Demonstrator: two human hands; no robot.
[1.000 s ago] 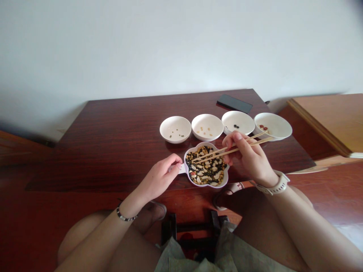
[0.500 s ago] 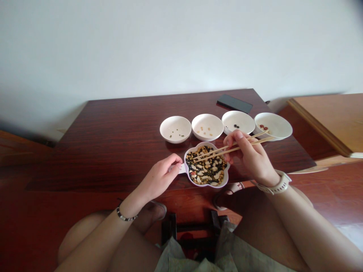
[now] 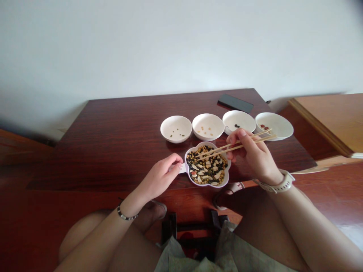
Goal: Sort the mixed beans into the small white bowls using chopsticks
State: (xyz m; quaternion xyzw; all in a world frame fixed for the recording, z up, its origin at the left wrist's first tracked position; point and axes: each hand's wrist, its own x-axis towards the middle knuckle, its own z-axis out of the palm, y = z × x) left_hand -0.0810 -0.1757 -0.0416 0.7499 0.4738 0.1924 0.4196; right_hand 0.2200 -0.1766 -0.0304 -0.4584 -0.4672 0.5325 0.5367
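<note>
My left hand (image 3: 166, 172) is closed on the short handle of a flower-shaped bowl (image 3: 227, 176) near the table's front edge. Mixed beans and peanuts (image 3: 208, 170) fill this bowl. In my right hand (image 3: 251, 153) is a pair of wooden chopsticks (image 3: 218, 150). Their tips are among the beans at the bowl's upper left; whether they pinch a bean is too small to tell. Behind stand a white bowl with green beans (image 3: 176, 122), one with pale yellow beans (image 3: 208, 120), one with black beans (image 3: 239, 118) and one with red pieces (image 3: 279, 121).
A dark phone (image 3: 235, 103) lies behind the bowls on the dark wooden table (image 3: 121, 132). A white wall (image 3: 170, 49) rises at the back. To the right is a lighter wooden piece of furniture (image 3: 331, 117). My knees are under the front edge.
The chopstick tips have shifted slightly right and up within the beans, along with my right hand. My left hand keeps its hold on the handle, and the bowls have not moved.
</note>
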